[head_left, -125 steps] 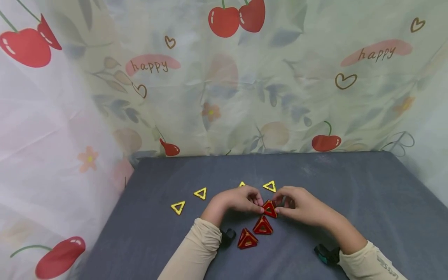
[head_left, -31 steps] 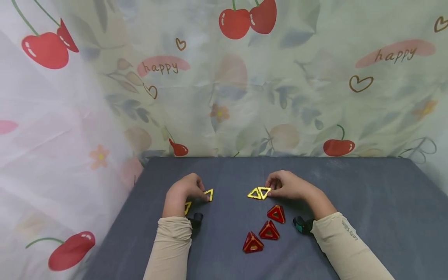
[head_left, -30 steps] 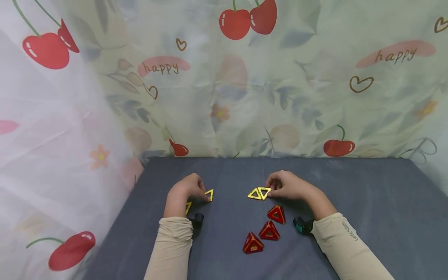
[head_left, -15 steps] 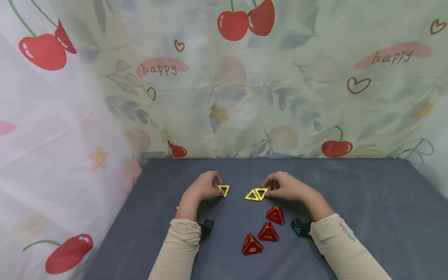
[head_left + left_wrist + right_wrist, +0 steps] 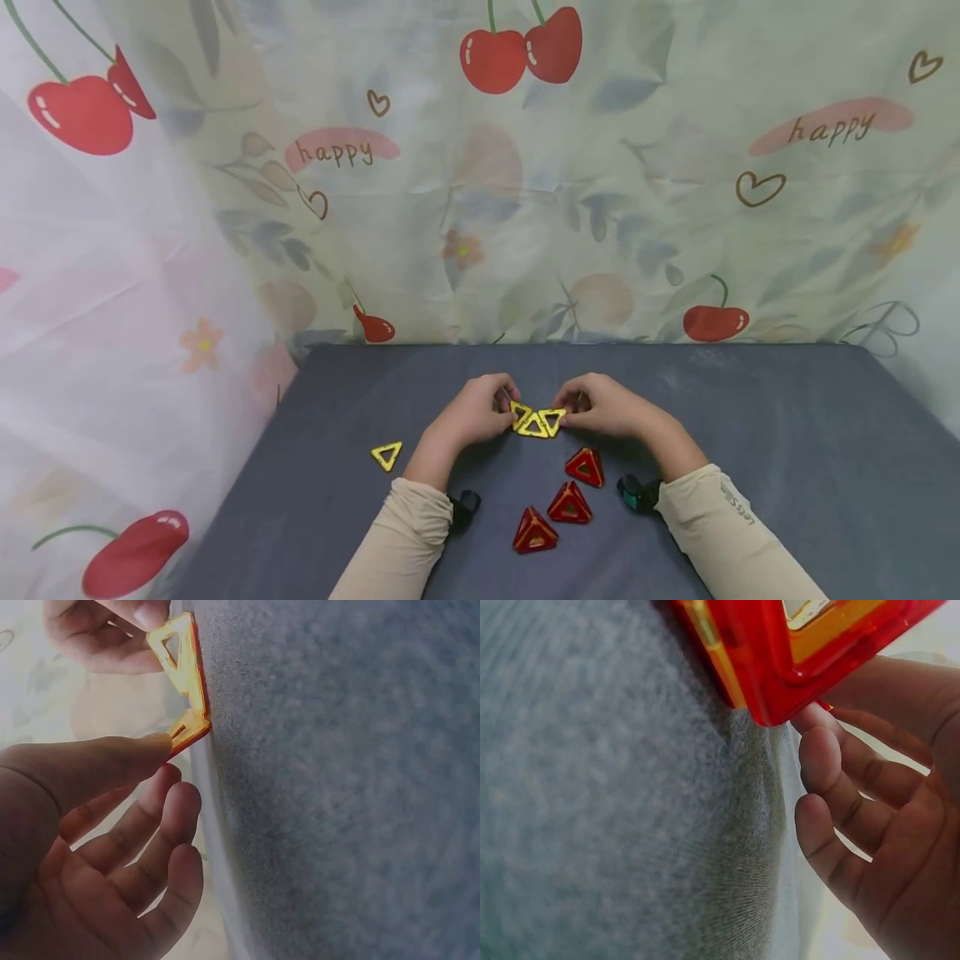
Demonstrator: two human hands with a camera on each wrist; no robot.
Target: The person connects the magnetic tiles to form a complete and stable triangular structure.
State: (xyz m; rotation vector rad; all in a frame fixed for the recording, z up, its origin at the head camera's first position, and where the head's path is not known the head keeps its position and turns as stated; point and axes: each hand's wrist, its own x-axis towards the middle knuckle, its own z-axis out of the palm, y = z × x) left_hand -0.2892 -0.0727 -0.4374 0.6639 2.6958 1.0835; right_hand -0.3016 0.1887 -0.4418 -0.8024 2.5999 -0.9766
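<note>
Three yellow triangular magnetic tiles point(image 5: 534, 426) sit edge to edge in a row near the middle of the table. My left hand point(image 5: 480, 408) pinches the left tile of the row between thumb and finger. On the other end, my right hand point(image 5: 603, 407) pinches the right tile. In the left wrist view, the outer tiles point(image 5: 178, 652) tilt up from the middle one. Three red pyramids point(image 5: 570, 503) of triangular tiles stand in a slanting line nearer the front. One pyramid point(image 5: 769, 652) hides the right hand's fingertips in the right wrist view.
A single yellow triangular tile point(image 5: 386, 455) lies to the left of my left forearm. The dark grey cloth-covered table point(image 5: 765, 467) ends at a patterned curtain point(image 5: 420, 192) behind, with another curtain side point(image 5: 150, 333) on the left.
My left hand has carried a yellow tile rightward to the two-tile pair, and it now touches them. My right hand stays at its tile. Earlier, both hands were at the farthest red pyramid.
</note>
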